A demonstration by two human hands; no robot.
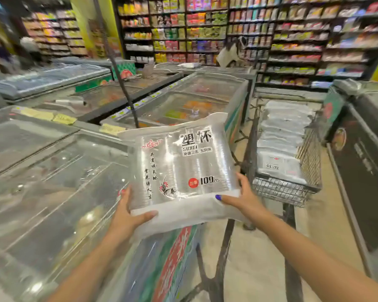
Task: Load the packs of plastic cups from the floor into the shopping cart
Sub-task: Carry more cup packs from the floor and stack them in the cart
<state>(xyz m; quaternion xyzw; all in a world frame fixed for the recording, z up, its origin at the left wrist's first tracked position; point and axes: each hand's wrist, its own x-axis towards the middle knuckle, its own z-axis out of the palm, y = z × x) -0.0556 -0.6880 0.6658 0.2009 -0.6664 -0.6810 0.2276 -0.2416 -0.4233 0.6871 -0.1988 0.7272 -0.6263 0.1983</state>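
Freezers (pixel 52 192) flank the aisle; the shopping cart (pixel 286 190) ahead already carries stacked packs. A pack of plastic cups (pixel 181 168) is held up above the freezer edge, left of the cart, left hand (pixel 129 214) and right hand (pixel 242 197) gripping its near corners. The carry step seems underway; next, swing it right and lower it onto the stack.

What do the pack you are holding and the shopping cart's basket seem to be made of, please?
Pack of cups: clear, glossy plastic film, judging by its glare and the ribbed cup stacks showing through. Cart basket: seemingly metal wire in a dull grey finish, judging by its thin open grid; any coating is unclear.
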